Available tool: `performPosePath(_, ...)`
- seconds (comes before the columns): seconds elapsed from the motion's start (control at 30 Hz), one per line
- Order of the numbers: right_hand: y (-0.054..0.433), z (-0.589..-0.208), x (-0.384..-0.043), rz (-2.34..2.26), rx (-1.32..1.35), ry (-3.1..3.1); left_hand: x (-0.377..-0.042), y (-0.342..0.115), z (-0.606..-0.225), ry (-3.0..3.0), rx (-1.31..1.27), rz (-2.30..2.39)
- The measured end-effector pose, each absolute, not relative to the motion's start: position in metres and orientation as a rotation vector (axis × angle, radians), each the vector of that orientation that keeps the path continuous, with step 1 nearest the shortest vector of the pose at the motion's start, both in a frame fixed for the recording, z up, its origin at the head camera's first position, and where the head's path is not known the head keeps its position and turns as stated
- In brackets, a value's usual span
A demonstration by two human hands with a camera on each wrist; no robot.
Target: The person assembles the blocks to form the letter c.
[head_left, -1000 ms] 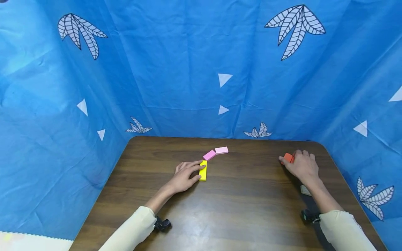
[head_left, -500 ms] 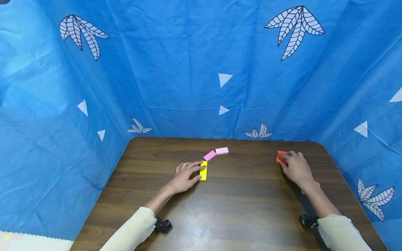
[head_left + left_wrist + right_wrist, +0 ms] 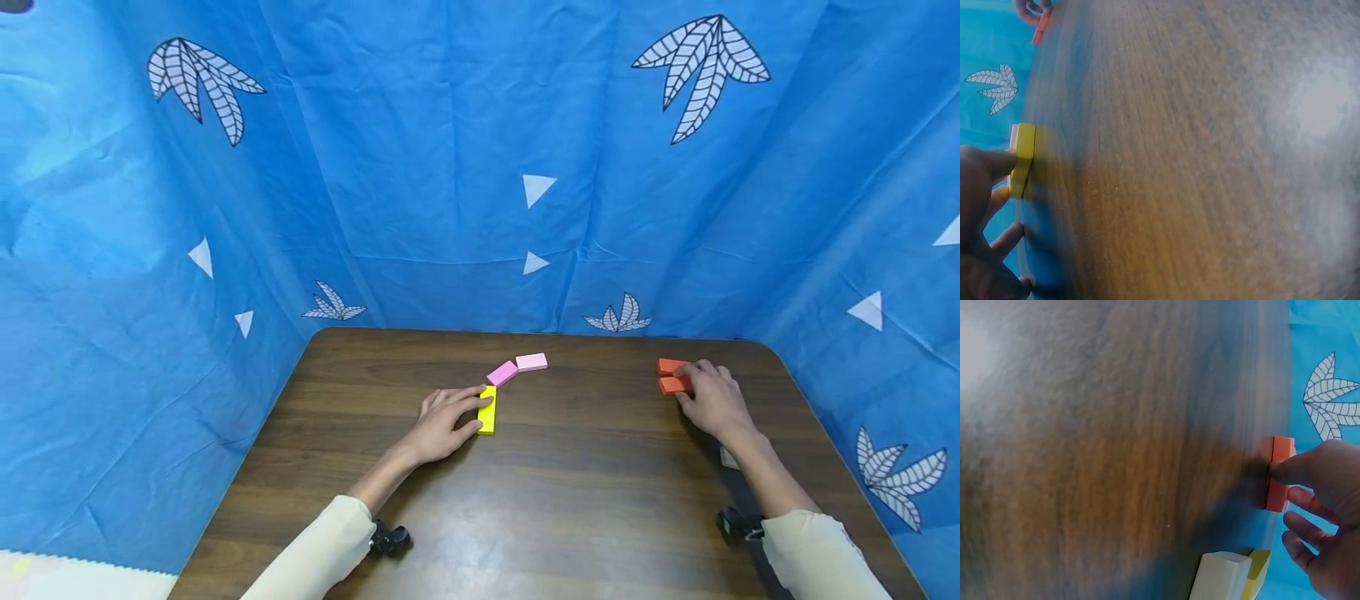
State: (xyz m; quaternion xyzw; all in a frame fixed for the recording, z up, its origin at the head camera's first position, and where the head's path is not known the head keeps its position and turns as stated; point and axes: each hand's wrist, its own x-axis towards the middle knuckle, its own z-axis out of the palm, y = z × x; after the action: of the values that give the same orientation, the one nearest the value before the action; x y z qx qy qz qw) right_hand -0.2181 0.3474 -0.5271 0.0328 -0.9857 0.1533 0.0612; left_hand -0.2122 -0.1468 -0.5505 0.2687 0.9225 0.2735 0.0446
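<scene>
At the left middle of the tabletop my left hand holds a yellow block between thumb and fingers. Its thumb is on the near side in the left wrist view, with a finger behind. A dark pink block and a pale pink block trail off from the yellow one's far end. Over on the right, my right hand pinches an orange block, thumb in front and a finger behind. Just beyond it lies a second orange block, partly covered by fingers.
Below the right hand, a whitish block stands beside another yellow block; the forearm mostly hides this pair in the head view. Blue cloth hangs behind the brown wooden table and along both sides.
The right hand has shifted left, then slightly back, with the orange blocks now further left and lying one behind the other. The left hand stays on the yellow block.
</scene>
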Motion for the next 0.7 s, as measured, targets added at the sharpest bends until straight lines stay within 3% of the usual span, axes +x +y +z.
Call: performPosePath(0.7, 0.35, -0.537, -0.231, 0.616, 0.247, -2.924, -0.216, -0.142, -0.548, 2.827, 0.805, 0.851)
